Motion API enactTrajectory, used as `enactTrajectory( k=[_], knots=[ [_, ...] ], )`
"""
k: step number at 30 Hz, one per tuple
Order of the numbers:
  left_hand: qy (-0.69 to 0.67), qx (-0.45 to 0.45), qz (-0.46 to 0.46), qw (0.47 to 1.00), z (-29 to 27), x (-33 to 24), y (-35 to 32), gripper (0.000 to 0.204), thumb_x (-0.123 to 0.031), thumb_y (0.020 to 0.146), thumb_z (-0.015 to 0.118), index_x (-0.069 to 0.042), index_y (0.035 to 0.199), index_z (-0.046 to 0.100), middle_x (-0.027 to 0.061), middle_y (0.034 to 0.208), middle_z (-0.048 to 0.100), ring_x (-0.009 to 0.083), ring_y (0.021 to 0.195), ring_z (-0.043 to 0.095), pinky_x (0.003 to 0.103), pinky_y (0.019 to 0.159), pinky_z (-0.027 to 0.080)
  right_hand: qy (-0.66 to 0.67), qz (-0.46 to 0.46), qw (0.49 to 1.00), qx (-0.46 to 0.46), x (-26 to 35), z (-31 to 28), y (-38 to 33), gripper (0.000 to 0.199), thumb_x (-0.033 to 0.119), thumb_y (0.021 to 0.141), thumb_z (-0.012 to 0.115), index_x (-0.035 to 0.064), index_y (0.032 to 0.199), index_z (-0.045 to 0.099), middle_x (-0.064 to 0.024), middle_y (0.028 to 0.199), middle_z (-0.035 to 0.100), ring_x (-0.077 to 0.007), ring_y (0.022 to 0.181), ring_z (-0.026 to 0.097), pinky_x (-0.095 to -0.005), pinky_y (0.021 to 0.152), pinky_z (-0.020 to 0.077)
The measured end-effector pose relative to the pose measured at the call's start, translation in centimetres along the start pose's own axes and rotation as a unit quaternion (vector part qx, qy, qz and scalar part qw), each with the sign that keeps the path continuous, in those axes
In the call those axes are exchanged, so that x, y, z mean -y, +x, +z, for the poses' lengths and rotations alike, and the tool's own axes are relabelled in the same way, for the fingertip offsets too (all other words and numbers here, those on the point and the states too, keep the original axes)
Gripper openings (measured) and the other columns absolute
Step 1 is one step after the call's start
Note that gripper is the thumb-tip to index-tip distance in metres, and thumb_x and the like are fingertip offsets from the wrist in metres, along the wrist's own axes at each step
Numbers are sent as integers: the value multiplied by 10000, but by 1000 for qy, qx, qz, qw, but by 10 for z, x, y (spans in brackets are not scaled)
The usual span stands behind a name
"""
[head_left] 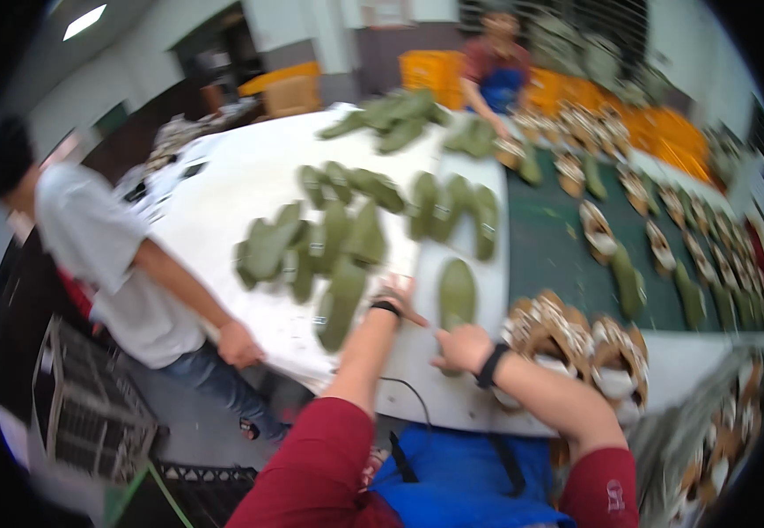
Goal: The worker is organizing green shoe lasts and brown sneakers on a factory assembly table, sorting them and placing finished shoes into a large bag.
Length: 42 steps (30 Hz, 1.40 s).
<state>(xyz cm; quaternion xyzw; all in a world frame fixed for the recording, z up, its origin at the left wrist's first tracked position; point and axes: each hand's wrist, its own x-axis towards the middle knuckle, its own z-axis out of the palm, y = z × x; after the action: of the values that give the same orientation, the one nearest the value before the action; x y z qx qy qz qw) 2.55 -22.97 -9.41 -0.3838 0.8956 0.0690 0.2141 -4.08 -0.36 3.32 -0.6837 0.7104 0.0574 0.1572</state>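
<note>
- The left hand (397,295) lies on the white table (224,189), fingers spread flat and open, gripping nothing; a dark band circles its wrist.
- The right hand (461,348) is loosely curled, its fingertips at the near end of a single olive-green insole (457,293); motion blur hides whether it pinches the piece or only touches it.
- That insole is a flat, matte, foot-shaped cutout, rounded at both ends and slightly narrower in the middle. It lies lengthwise away from the person on the white surface, just right of the left hand.
- A pile of the same green insoles (329,242) sits just beyond the left hand, pieces overlapping at varied angles; more are scattered farther up the table.
- Near the right forearm, brown sandals with white straps (576,339) are clustered at the table's edge.
- Further rows of sandals (664,238) stretch along a dark green belt (549,242) to the right.
- To the left, a person in a grey shirt (91,246) stands with a hand on the table edge.
- At the far end, another person in a blue apron (496,75) reaches toward the belt.
</note>
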Motion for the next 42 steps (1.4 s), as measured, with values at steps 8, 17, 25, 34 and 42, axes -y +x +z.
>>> enactTrajectory(
  k=[8, 17, 25, 34, 42],
  knots=[
    [-104, 49, -38, 993, -58, -44, -54, 1308, -629, 411, 791, -276, 1429, 49, 134, 1490, -31, 368, 1362, 14, 621, 1022, 189, 23, 42, 999, 7, -17, 0, -18, 433, 392, 800, 562, 81, 1094, 496, -190, 820, 636, -350, 771, 628, -425, 694, 501],
    [-109, 58, -42, 992, -65, -40, -52, 1319, -622, 400, 801, -285, 1428, 46, 116, 1492, -33, 354, 1365, 16, 600, 1027, 206, 24, 32, 997, 62, -23, -9, -9, 504, 410, 791, 571, 79, 1158, 473, -205, 872, 632, -351, 829, 623, -406, 740, 498],
    [-99, 26, -37, 994, -55, -42, -42, 1316, -621, 396, 801, -281, 1427, 57, 117, 1491, -43, 348, 1366, 30, 594, 1027, 215, 54, -14, 996, 70, -33, -10, -4, 505, 475, 783, 578, 80, 1095, 546, -167, 894, 644, -332, 848, 622, -402, 742, 494],
    [-81, 46, -34, 995, -49, -40, -32, 1307, -636, 397, 792, -301, 1423, 55, 106, 1491, -54, 341, 1366, 23, 594, 1029, 212, 88, 19, 992, 91, -28, -11, -7, 392, 346, 834, 505, 84, 1125, 512, -179, 917, 637, -340, 865, 613, -412, 759, 484],
    [-77, 49, -22, 996, -48, -39, -25, 1317, -644, 402, 786, -297, 1426, 35, 99, 1492, -69, 341, 1367, 12, 609, 1024, 199, 75, 43, 996, 26, -27, -3, -7, 310, 253, 818, 477, 85, 1076, 514, -173, 870, 637, -343, 827, 619, -424, 734, 490]
  ],
)
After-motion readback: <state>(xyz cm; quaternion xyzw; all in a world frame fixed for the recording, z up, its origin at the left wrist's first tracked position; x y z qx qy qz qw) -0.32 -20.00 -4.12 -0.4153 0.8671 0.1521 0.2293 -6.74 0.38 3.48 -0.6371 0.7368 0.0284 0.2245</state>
